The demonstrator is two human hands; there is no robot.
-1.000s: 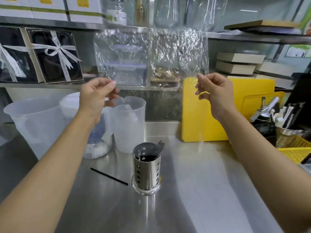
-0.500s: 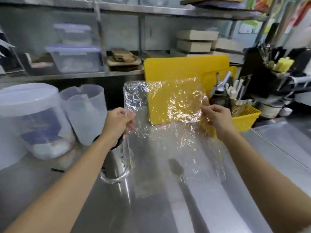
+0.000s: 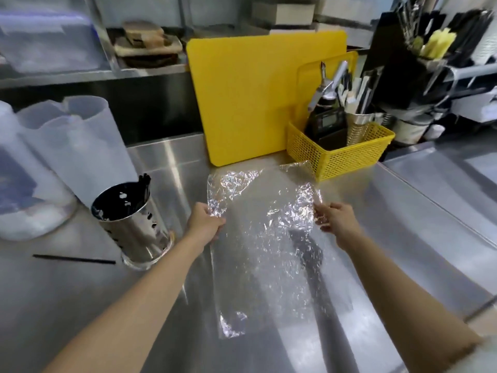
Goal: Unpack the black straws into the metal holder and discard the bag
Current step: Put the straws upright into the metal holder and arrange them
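Between 2 hands (image 3: 205,220) (image 3: 334,220), 1 bag (image 3: 266,238)

Two bare forearms reach in from the lower edge, uncovered from wrist to past the elbow. The left hand (image 3: 205,220) and the right hand (image 3: 332,219) carry no gloves, and no rings, watch or bracelet show; the fingers (image 3: 321,211) are short-nailed as far as the blur allows. At the lower right corner a pale edge, perhaps a light sleeve (image 3: 484,354), meets the right upper arm.
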